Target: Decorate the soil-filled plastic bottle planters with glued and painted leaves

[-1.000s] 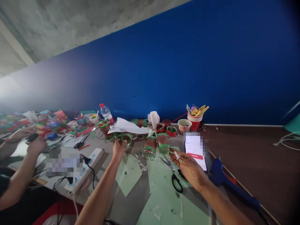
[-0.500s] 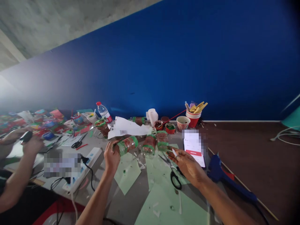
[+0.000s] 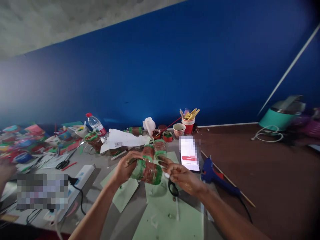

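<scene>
In my left hand (image 3: 128, 166) is a clear plastic bottle section (image 3: 149, 171), painted brown in the middle with green bands, lying tilted over green paper. The left fingers wrap round one end. My right hand (image 3: 181, 175) is close to the bottle's other end, its fingers smudged with dark paint. A small white piece (image 3: 167, 175), its kind unclear, sits between those fingers. Scissors (image 3: 173, 188) lie below the right hand, mostly hidden. Behind the held bottle are two similar painted bottle sections (image 3: 160, 146).
A phone (image 3: 189, 155) and a blue glue gun (image 3: 212, 175) lie on the right. Small paint cups (image 3: 167, 136) and a paper cup with tools (image 3: 188, 126) stand by the wall. At left are a power strip (image 3: 80, 180), a water bottle (image 3: 96, 125) and part of another person's hand (image 3: 6, 171).
My left hand has lifted the bottle section and brought it right, nearer the right hand. The view has turned right, so a teal pot shows more fully.
</scene>
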The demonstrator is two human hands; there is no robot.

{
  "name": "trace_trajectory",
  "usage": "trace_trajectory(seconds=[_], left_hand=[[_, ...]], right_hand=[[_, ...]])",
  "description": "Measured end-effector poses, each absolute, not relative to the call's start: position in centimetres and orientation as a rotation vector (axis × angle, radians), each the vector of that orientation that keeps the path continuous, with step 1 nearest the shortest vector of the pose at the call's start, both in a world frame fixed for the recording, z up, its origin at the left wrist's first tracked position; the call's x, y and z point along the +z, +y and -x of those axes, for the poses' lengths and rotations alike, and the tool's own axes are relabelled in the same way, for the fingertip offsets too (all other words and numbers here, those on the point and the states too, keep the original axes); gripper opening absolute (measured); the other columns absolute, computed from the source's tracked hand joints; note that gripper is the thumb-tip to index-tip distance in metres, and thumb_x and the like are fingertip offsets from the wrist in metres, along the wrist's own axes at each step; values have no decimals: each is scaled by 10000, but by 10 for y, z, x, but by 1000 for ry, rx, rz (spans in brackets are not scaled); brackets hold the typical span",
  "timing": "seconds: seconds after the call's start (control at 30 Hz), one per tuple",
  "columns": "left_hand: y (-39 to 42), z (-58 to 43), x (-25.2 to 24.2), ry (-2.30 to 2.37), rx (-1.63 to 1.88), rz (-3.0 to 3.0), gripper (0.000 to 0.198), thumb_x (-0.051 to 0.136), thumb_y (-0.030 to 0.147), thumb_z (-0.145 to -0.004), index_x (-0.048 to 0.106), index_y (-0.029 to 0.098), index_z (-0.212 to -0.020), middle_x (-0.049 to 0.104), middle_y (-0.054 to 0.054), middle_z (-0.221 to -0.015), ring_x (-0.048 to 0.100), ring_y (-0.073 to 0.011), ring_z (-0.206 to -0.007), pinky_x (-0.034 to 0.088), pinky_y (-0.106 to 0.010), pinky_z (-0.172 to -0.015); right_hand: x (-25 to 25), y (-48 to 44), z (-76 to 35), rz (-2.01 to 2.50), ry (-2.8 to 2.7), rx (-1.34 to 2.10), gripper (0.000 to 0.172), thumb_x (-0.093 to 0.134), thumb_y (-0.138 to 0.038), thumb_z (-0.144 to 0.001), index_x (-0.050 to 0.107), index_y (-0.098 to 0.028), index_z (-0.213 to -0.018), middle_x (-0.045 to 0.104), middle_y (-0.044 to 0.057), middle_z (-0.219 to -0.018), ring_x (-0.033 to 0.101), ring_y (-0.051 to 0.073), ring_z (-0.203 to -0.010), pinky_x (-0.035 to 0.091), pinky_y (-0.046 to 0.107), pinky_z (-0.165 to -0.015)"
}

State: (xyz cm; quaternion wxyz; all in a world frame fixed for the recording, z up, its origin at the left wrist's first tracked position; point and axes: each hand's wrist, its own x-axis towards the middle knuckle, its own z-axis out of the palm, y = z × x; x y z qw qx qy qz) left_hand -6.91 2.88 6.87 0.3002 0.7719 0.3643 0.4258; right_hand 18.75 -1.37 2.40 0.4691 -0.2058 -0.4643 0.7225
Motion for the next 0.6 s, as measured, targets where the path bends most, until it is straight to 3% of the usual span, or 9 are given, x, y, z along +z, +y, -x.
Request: trace_trajectory(seconds=[0.13,0.3,0.47,0.6], left_hand=[[38,47,74,898,1011,-2002,256,571,403,-844,697,180,-856,663,-112,-936,606,-248,-952,434,-353,-868],[49,29,82,848,983,-1911,258,609,427,-811,693,183,-823,675,-99,-927,614,-251,-936,436,-356,-870],[53,28,91,920,1038,-1695,333,717,389,-719,681,177,-974,660,-115,-1054,592,-268,-1025,449,-351,-878],[47,36,82,929,1401,-1213,477,709,408,-726,590,214,-1146,639,-91,-1153,604,-239,-1050,467,-355,-895]], right_hand=[[30,-15,-189,542,-1250,1777,103,746,-259,-620,699,-201,-692,500,63,-1331,469,277,-1200,441,304,-739],[33,-12,-190,628,-1347,1695,105,749,-253,-615,698,-205,-693,422,51,-1409,322,299,-1329,428,315,-776],[25,-10,-185,598,-1274,1693,125,763,-272,-601,687,-199,-668,453,53,-1367,430,287,-1229,416,305,-747],[17,-6,-181,609,-1103,1593,91,746,-235,-595,677,-208,-647,537,43,-1224,481,251,-1118,397,295,-744]])
